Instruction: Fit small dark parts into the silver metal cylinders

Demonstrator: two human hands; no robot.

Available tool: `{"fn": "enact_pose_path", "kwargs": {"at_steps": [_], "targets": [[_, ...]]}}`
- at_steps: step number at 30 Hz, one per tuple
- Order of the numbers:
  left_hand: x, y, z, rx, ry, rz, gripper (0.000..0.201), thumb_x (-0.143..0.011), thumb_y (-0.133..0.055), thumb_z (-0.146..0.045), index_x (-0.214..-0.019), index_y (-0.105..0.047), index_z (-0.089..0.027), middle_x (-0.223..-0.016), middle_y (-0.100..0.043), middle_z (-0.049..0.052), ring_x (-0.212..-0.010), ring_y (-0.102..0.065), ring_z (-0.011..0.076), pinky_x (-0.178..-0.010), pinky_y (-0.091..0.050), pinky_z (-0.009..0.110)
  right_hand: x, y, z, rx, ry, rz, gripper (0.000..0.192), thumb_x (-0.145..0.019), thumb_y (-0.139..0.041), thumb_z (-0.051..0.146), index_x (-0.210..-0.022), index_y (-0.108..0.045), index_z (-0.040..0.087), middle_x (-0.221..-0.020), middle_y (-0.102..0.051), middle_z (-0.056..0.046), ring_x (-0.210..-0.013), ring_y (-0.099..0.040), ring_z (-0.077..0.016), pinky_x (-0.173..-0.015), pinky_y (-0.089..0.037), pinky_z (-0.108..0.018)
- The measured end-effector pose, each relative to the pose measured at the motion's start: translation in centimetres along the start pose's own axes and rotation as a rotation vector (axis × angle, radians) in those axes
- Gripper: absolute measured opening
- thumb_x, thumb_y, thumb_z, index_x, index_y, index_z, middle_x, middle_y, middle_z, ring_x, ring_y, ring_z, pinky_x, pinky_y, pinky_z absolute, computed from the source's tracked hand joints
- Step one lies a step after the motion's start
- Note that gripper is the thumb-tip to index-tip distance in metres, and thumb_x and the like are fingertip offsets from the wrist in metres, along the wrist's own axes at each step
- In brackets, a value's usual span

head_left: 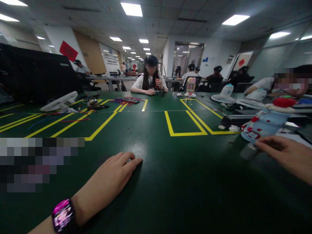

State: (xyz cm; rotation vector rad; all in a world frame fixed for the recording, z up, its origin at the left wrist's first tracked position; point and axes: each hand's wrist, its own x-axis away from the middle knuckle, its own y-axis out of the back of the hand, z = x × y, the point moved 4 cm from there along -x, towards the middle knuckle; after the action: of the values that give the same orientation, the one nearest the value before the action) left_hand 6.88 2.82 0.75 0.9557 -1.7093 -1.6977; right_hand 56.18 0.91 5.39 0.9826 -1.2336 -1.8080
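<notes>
Left hand fingers: the left hand (110,177) lies palm down on the green table (170,182), fingers close together and flat, holding nothing; a pink-faced watch (62,215) sits on the wrist behind them.
Right hand fingers: the right hand (287,156) reaches in from the right edge, fingers stretched out side by side, the tips touching or just short of the bottle; which of the two cannot be told.
Bottle: a pale blue bottle (264,125) with red figures lies tilted just ahead of the right fingertips.
Long axis: it runs from its grey end (248,151), nearest the right fingertips, up and away to the right toward a red cap (284,102).
Beyond the left fingers: yellow tape boxes (185,125) mark the table; farther off to the left lie a white fan (59,101) and a bundle of red and blue wires (126,100).
Beyond the bottle: a dark tray (231,121), more white fans (225,94) and a clear drink bottle (190,87).
Far side: a person (149,79) sits facing across the table, well apart from both hands.
In the way: nothing lies between the right fingers and the bottle.
</notes>
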Motion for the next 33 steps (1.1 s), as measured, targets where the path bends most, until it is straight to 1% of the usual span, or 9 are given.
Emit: {"fn": "enact_pose_path", "kwargs": {"at_steps": [9, 12, 14, 17, 20, 22, 26, 29, 33], "targets": [[0.0, 0.1, 0.0, 0.016, -0.003, -0.025, 0.034, -0.095, -0.038, -0.022, -0.125, -0.052, -0.030, -0.112, -0.056, 0.006, -0.093, -0.056, 0.0228, -0.081, -0.047, 0.039, 0.7, -0.7, -0.4, -0.106, 0.093, 0.121, 0.050, -0.077, -0.056, 0.050, -0.119, -0.061, 0.024, -0.096, -0.069, -0.013, -0.075, -0.066, -0.0227, -0.065, -0.047, -0.033], [0.1, 0.0, 0.1, 0.017, -0.006, -0.017, 0.034, -0.095, -0.037, -0.021, -0.125, -0.052, -0.030, -0.112, -0.056, 0.006, -0.093, -0.056, 0.0223, -0.081, -0.047, 0.038, 1.6, -1.3, 1.1, -0.068, 0.155, 0.069, 0.055, -0.076, -0.056, 0.055, -0.120, -0.061, 0.021, -0.089, -0.069, -0.012, -0.066, -0.065, -0.0222, -0.060, -0.048, -0.034], [0.2, 0.0, 0.2, 0.006, -0.008, -0.021, 0.034, -0.095, -0.038, -0.021, -0.124, -0.052, -0.030, -0.111, -0.057, 0.006, -0.092, -0.057, 0.0221, -0.080, -0.047, 0.038, 3.0, -1.6, 3.8, -0.124, 0.240, 0.044, 0.054, -0.079, -0.053, 0.054, -0.123, -0.058, 0.023, -0.095, -0.068, -0.011, -0.069, -0.064, -0.0209, -0.060, -0.049, -0.033], [0.0, 0.3, -0.4, -0.008, -0.042, -0.062, 0.033, -0.094, -0.040, -0.021, -0.123, -0.054, -0.029, -0.109, -0.059, 0.006, -0.090, -0.057, 0.0225, -0.077, -0.047, 0.038, 6.5, -2.3, 10.3, -0.326, 0.528, 0.130, 0.047, -0.083, -0.052, 0.044, -0.127, -0.052, 0.029, -0.118, -0.060, -0.006, -0.096, -0.062, -0.0191, -0.078, -0.052, -0.033], [-0.9, 1.6, -2.5, 0.045, -0.134, -0.166, 0.031, -0.093, -0.043, -0.021, -0.121, -0.056, -0.027, -0.109, -0.059, 0.006, -0.092, -0.056, 0.0226, -0.078, -0.045, 0.037, 10.5, -3.1, 16.7, -0.499, 0.798, 0.284, 0.041, -0.085, -0.051, 0.033, -0.126, -0.052, 0.029, -0.119, -0.059, -0.003, -0.105, -0.057, -0.0153, -0.091, -0.048, -0.032], [-1.9, 2.8, -4.6, 0.118, -0.173, -0.204, 0.030, -0.094, -0.043, -0.021, -0.120, -0.056, -0.026, -0.107, -0.059, 0.006, -0.093, -0.056, 0.0212, -0.078, -0.044, 0.036, 12.2, -3.8, 19.2, -0.568, 0.871, 0.324, 0.041, -0.085, -0.050, 0.028, -0.125, -0.052, 0.027, -0.117, -0.059, -0.004, -0.104, -0.057, -0.0146, -0.092, -0.047, -0.032], [-4.5, 4.4, -8.0, 0.288, -0.168, -0.190, 0.021, -0.094, -0.046, -0.025, -0.106, -0.063, -0.024, -0.100, -0.059, 0.003, -0.086, -0.056, 0.0177, -0.074, -0.045, 0.031, 12.7, -5.6, 20.1, -0.676, 0.784, 0.344, 0.053, -0.080, -0.057, 0.027, -0.131, -0.042, 0.022, -0.116, -0.059, -0.007, -0.102, -0.058, -0.0158, -0.091, -0.048, -0.034], [-5.7, 4.4, -9.1, 0.388, -0.160, -0.180, 0.016, -0.092, -0.050, -0.023, -0.093, -0.066, -0.023, -0.094, -0.060, 0.001, -0.083, -0.056, 0.0164, -0.072, -0.045, 0.029, 12.3, -6.5, 19.6, -0.750, 0.728, 0.408, 0.061, -0.077, -0.062, 0.028, -0.132, -0.035, 0.023, -0.112, -0.060, -0.005, -0.099, -0.059, -0.0137, -0.089, -0.048, -0.032], [-6.3, 4.4, -9.2, 0.523, -0.137, -0.193, 0.013, -0.090, -0.054, -0.019, -0.088, -0.067, -0.022, -0.091, -0.058, 0.000, -0.082, -0.056, 0.0145, -0.072, -0.045, 0.026, 12.2, -6.7, 19.5, -0.758, 0.754, 0.413, 0.047, -0.076, -0.065, 0.030, -0.120, -0.048, 0.027, -0.114, -0.059, -0.001, -0.100, -0.057, -0.0125, -0.089, -0.047, -0.029]]}}
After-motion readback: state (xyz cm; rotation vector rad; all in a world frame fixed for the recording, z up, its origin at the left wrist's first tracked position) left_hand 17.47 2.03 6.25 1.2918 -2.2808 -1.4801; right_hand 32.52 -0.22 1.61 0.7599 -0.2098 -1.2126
